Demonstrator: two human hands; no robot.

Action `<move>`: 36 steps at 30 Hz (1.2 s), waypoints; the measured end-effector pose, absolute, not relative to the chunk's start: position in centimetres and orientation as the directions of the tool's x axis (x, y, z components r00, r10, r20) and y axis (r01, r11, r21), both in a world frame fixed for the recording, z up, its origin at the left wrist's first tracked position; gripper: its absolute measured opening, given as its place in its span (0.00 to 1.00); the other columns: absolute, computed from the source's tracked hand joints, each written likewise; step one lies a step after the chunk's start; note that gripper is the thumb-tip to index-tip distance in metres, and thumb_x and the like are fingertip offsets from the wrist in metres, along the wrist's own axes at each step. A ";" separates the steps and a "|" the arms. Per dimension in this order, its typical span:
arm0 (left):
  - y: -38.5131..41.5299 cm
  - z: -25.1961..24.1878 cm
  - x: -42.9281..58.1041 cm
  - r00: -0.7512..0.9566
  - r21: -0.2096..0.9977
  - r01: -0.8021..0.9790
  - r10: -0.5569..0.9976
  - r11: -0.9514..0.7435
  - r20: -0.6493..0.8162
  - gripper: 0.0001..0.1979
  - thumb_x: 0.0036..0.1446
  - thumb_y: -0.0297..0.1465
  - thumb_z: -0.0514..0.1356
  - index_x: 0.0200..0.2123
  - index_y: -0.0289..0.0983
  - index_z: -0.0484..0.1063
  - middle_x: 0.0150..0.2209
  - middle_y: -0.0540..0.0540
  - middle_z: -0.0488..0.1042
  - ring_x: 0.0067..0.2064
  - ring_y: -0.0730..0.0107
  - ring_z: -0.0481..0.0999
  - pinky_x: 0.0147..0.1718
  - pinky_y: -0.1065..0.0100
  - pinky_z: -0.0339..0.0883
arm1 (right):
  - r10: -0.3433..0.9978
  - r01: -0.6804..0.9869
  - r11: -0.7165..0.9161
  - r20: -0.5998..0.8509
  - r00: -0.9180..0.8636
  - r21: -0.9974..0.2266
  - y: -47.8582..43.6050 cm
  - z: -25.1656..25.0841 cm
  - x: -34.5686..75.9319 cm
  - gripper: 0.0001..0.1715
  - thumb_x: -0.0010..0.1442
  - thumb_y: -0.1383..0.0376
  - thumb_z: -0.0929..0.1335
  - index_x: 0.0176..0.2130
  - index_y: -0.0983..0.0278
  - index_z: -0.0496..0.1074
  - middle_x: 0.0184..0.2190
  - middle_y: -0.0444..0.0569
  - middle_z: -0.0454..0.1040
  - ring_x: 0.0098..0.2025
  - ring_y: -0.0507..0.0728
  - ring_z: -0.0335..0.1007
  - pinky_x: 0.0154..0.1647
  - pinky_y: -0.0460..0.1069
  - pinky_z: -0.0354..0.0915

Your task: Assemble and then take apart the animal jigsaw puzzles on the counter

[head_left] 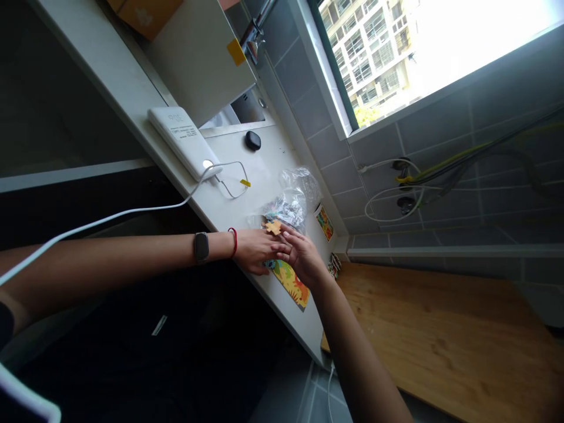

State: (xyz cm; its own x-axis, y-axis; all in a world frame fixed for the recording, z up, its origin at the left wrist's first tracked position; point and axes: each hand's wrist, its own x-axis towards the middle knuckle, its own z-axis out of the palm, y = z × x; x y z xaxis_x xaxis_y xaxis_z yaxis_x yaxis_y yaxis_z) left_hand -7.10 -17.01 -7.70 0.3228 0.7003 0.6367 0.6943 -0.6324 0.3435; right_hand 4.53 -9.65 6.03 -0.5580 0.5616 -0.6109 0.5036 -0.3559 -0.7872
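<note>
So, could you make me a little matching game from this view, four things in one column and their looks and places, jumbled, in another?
Column one:
1. Jigsaw puzzle piece
2. Plastic bag
3. Bracelet
4. Small rounded case

Column two:
A. Red, around the wrist of the left hand
B. Black, lying on the white countertop
C. Tan, by the fingers of the right hand
D. Clear and crumpled

Right pairs: 1-C, 2-D, 3-A, 4-B
</note>
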 end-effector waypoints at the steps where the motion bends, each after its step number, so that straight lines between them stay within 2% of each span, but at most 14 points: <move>1: -17.0 -7.7 -7.1 0.335 0.335 0.705 0.709 -0.625 0.620 0.31 0.57 0.42 0.66 0.61 0.35 0.71 0.59 0.32 0.74 0.62 0.45 0.71 0.65 0.49 0.62 | 0.593 0.497 -0.333 -0.587 -0.551 -0.802 -9.3 5.7 4.5 0.24 0.50 0.65 0.78 0.47 0.61 0.73 0.41 0.47 0.77 0.33 0.52 0.80 0.30 0.44 0.75; 5: -17.1 -7.5 -7.1 0.352 0.299 0.727 0.709 -0.618 0.611 0.28 0.61 0.40 0.65 0.61 0.34 0.72 0.59 0.32 0.74 0.62 0.44 0.72 0.64 0.48 0.62 | 0.685 0.480 -0.170 -0.454 -0.570 -0.861 -8.5 5.3 5.3 0.31 0.49 0.66 0.78 0.51 0.56 0.69 0.58 0.49 0.71 0.39 0.55 0.82 0.35 0.48 0.77; 7: -17.0 -7.4 -7.0 0.305 0.299 0.747 0.705 -0.594 0.640 0.25 0.61 0.36 0.64 0.60 0.35 0.73 0.59 0.32 0.74 0.62 0.45 0.71 0.64 0.50 0.63 | 0.704 0.481 -0.091 -0.398 -0.588 -0.872 -8.3 5.5 6.0 0.35 0.50 0.64 0.77 0.55 0.55 0.67 0.60 0.51 0.70 0.39 0.55 0.82 0.38 0.50 0.77; 12: -16.8 -6.9 -7.0 0.097 0.363 0.815 0.725 -0.451 0.682 0.23 0.62 0.26 0.61 0.61 0.38 0.73 0.62 0.34 0.72 0.65 0.46 0.70 0.64 0.48 0.62 | 0.692 0.480 0.021 -0.334 -0.640 -0.877 -8.3 6.4 7.2 0.46 0.52 0.61 0.77 0.65 0.53 0.60 0.47 0.49 0.78 0.39 0.57 0.80 0.44 0.54 0.76; 15: -16.7 -6.9 -7.1 0.084 0.371 0.834 0.758 -0.408 0.646 0.23 0.64 0.26 0.59 0.62 0.38 0.71 0.65 0.34 0.69 0.67 0.46 0.67 0.64 0.49 0.63 | 0.658 0.484 0.091 -0.312 -0.685 -0.870 -8.2 6.6 7.0 0.53 0.55 0.60 0.76 0.71 0.51 0.51 0.40 0.45 0.80 0.40 0.58 0.80 0.45 0.54 0.76; 17: -16.6 -7.1 -7.1 0.077 0.376 0.844 0.779 -0.383 0.622 0.23 0.65 0.27 0.59 0.63 0.36 0.71 0.65 0.33 0.69 0.67 0.46 0.67 0.64 0.49 0.63 | 0.645 0.489 0.124 -0.305 -0.701 -0.863 -8.0 6.5 6.5 0.54 0.56 0.59 0.75 0.72 0.52 0.49 0.36 0.44 0.80 0.41 0.58 0.80 0.45 0.54 0.75; 20: -16.5 -7.5 -7.0 0.062 0.386 0.853 0.802 -0.352 0.594 0.23 0.64 0.28 0.59 0.62 0.36 0.71 0.65 0.36 0.68 0.67 0.48 0.66 0.65 0.51 0.62 | 0.619 0.499 0.151 -0.312 -0.720 -0.853 -7.4 6.3 5.7 0.50 0.57 0.59 0.75 0.71 0.53 0.52 0.38 0.45 0.81 0.42 0.58 0.81 0.45 0.53 0.76; 25: -16.7 -7.3 -7.1 0.011 0.429 0.856 0.839 -0.289 0.543 0.24 0.63 0.29 0.59 0.62 0.37 0.71 0.69 0.37 0.64 0.70 0.49 0.62 0.67 0.51 0.57 | 0.592 0.478 0.204 -0.282 -0.755 -0.854 -6.9 7.1 5.7 0.38 0.58 0.57 0.73 0.65 0.55 0.65 0.57 0.54 0.75 0.45 0.59 0.82 0.43 0.53 0.77; 27: -16.9 -7.0 -7.2 -0.027 0.447 0.862 0.859 -0.240 0.512 0.27 0.62 0.30 0.60 0.65 0.39 0.68 0.71 0.38 0.60 0.71 0.48 0.59 0.68 0.50 0.55 | 0.609 0.454 0.231 -0.236 -0.757 -0.861 -6.8 7.6 6.4 0.34 0.59 0.57 0.72 0.63 0.57 0.69 0.61 0.55 0.73 0.47 0.60 0.81 0.44 0.54 0.77; 29: -17.0 -6.7 -7.2 -0.047 0.444 0.874 0.875 -0.198 0.482 0.29 0.62 0.31 0.60 0.66 0.42 0.66 0.72 0.39 0.59 0.72 0.46 0.57 0.68 0.47 0.54 | 0.628 0.421 0.270 -0.173 -0.759 -0.866 -6.9 7.9 7.4 0.29 0.61 0.57 0.71 0.61 0.58 0.72 0.56 0.54 0.77 0.45 0.59 0.81 0.45 0.54 0.77; 31: -17.0 -6.5 -7.2 -0.060 0.432 0.888 0.889 -0.160 0.453 0.28 0.63 0.33 0.59 0.66 0.43 0.66 0.71 0.39 0.60 0.72 0.44 0.56 0.67 0.42 0.52 | 0.646 0.410 0.312 -0.125 -0.753 -0.857 -7.0 7.7 8.7 0.23 0.64 0.56 0.69 0.55 0.60 0.77 0.46 0.53 0.82 0.40 0.58 0.82 0.43 0.54 0.77; 33: -17.0 -6.4 -7.2 -0.087 0.426 0.898 0.902 -0.113 0.423 0.27 0.65 0.35 0.57 0.67 0.43 0.65 0.69 0.38 0.62 0.71 0.42 0.56 0.66 0.38 0.50 | 0.670 0.438 0.351 -0.104 -0.735 -0.828 -7.2 6.9 10.0 0.20 0.65 0.55 0.68 0.50 0.62 0.79 0.39 0.52 0.83 0.36 0.57 0.81 0.40 0.54 0.77; 34: -16.9 -6.3 -7.2 -0.103 0.426 0.900 0.907 -0.089 0.407 0.27 0.66 0.36 0.56 0.67 0.42 0.64 0.69 0.37 0.63 0.71 0.41 0.56 0.66 0.37 0.49 | 0.680 0.460 0.382 -0.093 -0.727 -0.802 -7.4 6.3 10.7 0.19 0.66 0.55 0.67 0.49 0.62 0.80 0.38 0.52 0.83 0.36 0.58 0.81 0.39 0.54 0.77; 36: -16.8 -6.3 -7.2 -0.136 0.430 0.902 0.916 -0.043 0.377 0.28 0.66 0.37 0.56 0.68 0.40 0.63 0.69 0.35 0.63 0.71 0.39 0.56 0.66 0.35 0.48 | 0.662 0.484 0.492 -0.050 -0.748 -0.724 -7.9 4.7 11.7 0.19 0.66 0.55 0.68 0.50 0.62 0.79 0.45 0.55 0.81 0.42 0.60 0.80 0.43 0.55 0.77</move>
State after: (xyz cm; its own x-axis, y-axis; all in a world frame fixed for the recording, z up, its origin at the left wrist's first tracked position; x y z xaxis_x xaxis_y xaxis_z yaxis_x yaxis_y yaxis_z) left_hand -7.17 -16.84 -6.33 -0.1358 0.9161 0.3773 0.9018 -0.0434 0.4299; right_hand 11.72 -7.88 4.74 -0.7480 0.6618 -0.0501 0.4837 0.4919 -0.7240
